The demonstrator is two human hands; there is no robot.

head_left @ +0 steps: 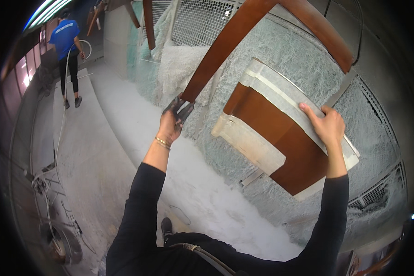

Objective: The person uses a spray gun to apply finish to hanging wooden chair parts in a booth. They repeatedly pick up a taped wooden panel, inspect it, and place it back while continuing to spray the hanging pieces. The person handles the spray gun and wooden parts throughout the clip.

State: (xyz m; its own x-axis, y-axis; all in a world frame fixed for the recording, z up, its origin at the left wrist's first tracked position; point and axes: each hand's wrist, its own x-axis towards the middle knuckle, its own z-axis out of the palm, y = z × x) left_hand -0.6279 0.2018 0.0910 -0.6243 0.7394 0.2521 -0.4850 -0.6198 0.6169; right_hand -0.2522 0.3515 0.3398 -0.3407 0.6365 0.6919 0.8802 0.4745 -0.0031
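A reddish-brown, curved wooden frame hangs at the upper middle, with one leg slanting down to the left. My left hand, its fingers stained dark, is closed around that leg's lower end. To the right is a curved chair-back panel, tilted. Its middle is brown, while pale masking paper or tape covers the edges. My right hand grips the panel's upper right edge, thumb on the near face and the other fingers partly hidden behind. The panel is apart from the wooden frame.
A powder-coated filter wall with metal grilles stands behind the pieces. White dust lies on the floor below. At the far left, a person in a blue shirt stands on a walkway with a hose.
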